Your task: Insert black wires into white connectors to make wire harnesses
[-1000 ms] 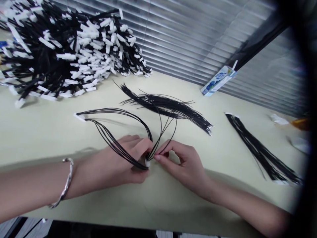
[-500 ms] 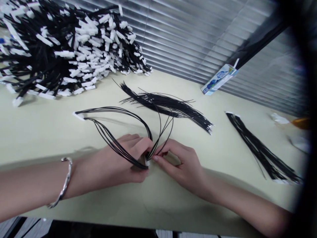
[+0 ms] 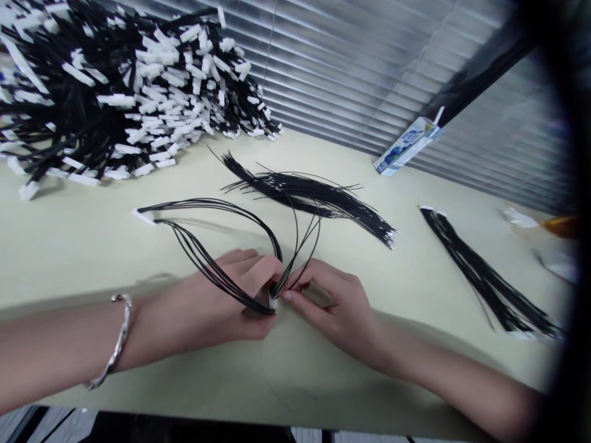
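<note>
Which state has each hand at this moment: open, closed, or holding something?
Left hand: closed, holding a white connector.
Right hand: thumb and finger closed, pinching a black wire.

The right hand (image 3: 345, 311) has drawn its pinched black wire (image 3: 316, 246) slightly nearer the white connector (image 3: 273, 301).

Connector (image 3: 273, 299) in the left hand (image 3: 240, 295): largely covered by the fingers; its slots are too small to resolve. Wire (image 3: 316, 243) at the right hand (image 3: 335, 301): lower end hidden by thumb and forefinger. Harness pile (image 3: 138, 92), beyond the left hand: cut off by the top and left edges. Carton (image 3: 406, 146), beyond the right hand: lettering illegible. Amber object (image 3: 561, 226), well right of the right hand: blurred, identity uncertain.
</note>
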The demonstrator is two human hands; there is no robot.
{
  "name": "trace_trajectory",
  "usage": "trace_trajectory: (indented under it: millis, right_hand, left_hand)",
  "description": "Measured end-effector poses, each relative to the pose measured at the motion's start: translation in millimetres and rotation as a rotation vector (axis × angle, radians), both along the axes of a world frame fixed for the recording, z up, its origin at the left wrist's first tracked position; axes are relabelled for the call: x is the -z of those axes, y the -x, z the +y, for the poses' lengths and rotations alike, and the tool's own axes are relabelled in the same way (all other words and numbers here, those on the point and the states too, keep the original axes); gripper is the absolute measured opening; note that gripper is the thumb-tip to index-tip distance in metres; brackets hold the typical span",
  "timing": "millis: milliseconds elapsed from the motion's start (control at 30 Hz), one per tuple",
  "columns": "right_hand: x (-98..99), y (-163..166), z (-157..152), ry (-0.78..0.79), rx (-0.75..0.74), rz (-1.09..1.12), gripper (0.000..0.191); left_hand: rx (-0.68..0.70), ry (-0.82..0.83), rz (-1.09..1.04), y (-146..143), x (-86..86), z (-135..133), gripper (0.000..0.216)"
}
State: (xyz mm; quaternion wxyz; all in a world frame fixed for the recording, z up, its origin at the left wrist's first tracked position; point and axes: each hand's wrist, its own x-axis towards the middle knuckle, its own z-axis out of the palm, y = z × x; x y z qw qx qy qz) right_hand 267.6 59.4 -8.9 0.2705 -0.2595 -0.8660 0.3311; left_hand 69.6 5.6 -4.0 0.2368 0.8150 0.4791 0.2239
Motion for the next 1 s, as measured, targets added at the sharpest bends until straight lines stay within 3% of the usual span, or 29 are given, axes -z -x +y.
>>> trace_trajectory:
  millis: [367,667,733,900,1000]
  right_hand:
    - [0.8,4,-1,-0.041,0.000,-0.017,0.014]
    - [5.0,7,-2,-0.114,-0.100,-0.009,0.012]
    - [3.4,7,-3,-0.040,-0.096,-0.028,0.011]
    - [1.0,6,14,0.411,0.080,0.048,0.019]
    - [0.1,-2,44,0.368,0.181,-0.030,0.028]
  left_hand:
    - [-0.005,-0.053,-0.003,0,3.9,0,0.019]
    - [-0.027,-0.046,-0.006,-3,-0.3,1,0.017]
    - [-0.033,-0.039,-0.004,-3,0.0,0,0.017]
    - [-0.022,-0.020,0.028,-1,-1.9,-1,0.022]
    - [0.025,-0.090,0.099,-1,-2.7,-1,0.023]
